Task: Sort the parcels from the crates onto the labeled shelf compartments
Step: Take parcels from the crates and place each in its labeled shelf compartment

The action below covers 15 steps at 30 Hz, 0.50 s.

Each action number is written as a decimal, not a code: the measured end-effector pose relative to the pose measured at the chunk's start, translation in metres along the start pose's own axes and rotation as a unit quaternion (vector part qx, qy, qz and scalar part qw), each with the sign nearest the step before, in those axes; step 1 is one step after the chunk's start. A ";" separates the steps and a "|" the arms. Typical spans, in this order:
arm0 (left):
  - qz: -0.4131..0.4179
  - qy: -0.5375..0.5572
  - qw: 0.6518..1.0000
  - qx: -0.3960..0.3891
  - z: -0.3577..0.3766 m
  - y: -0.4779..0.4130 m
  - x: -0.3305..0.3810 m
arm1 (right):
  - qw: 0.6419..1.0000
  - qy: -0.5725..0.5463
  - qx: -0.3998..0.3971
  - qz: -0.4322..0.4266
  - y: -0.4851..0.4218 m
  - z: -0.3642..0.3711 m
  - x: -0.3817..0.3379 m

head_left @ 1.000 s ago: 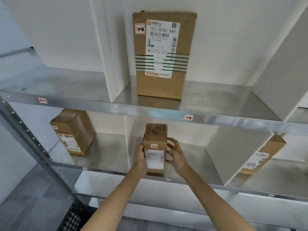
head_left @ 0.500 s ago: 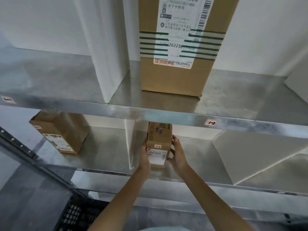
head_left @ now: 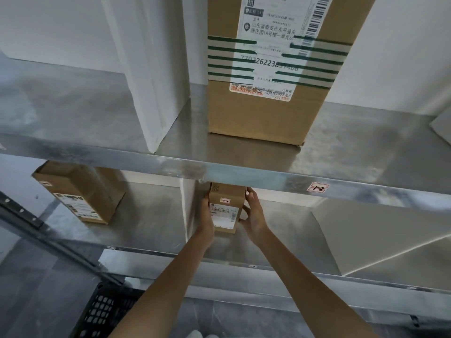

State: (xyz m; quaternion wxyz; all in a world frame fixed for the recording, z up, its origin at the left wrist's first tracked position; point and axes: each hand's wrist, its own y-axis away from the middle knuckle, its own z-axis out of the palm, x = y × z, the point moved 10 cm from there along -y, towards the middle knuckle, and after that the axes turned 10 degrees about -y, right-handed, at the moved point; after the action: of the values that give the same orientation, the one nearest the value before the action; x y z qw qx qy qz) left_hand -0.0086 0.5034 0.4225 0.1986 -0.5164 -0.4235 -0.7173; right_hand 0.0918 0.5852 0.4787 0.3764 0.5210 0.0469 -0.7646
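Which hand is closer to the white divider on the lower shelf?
Left. The left hand grips the small parcel on its side beside the white divider; the right hand holds the opposite side, farther away.

Tag [head_left: 317, 187] on upper shelf edge [head_left: 244, 172]: "1-2". Sticker [head_left: 224, 200] on small parcel [head_left: 227, 191]: "2-2". Large parcel [head_left: 263, 113] label [head_left: 266, 45]: "262238" (remaining digits blurred).

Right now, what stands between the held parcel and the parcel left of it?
A white divider stands between them on the lower shelf; the head view shows it.
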 end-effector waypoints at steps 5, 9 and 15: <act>-0.042 0.020 0.999 0.008 0.001 0.019 -0.006 | 0.998 0.068 0.000 -0.012 0.015 -0.001 -0.003; -0.020 0.040 0.999 0.027 0.001 0.056 -0.005 | 0.989 0.145 -0.002 -0.033 0.042 -0.016 0.001; 0.058 0.019 0.997 0.050 -0.006 0.142 -0.005 | 0.986 0.155 -0.044 -0.036 0.117 -0.030 0.009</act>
State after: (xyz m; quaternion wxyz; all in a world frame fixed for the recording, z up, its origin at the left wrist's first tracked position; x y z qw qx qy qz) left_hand 0.0931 0.4176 0.4742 0.2736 -0.5158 -0.4245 -0.6920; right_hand 0.1862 0.5110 0.4955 0.3598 0.6140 0.1569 -0.6848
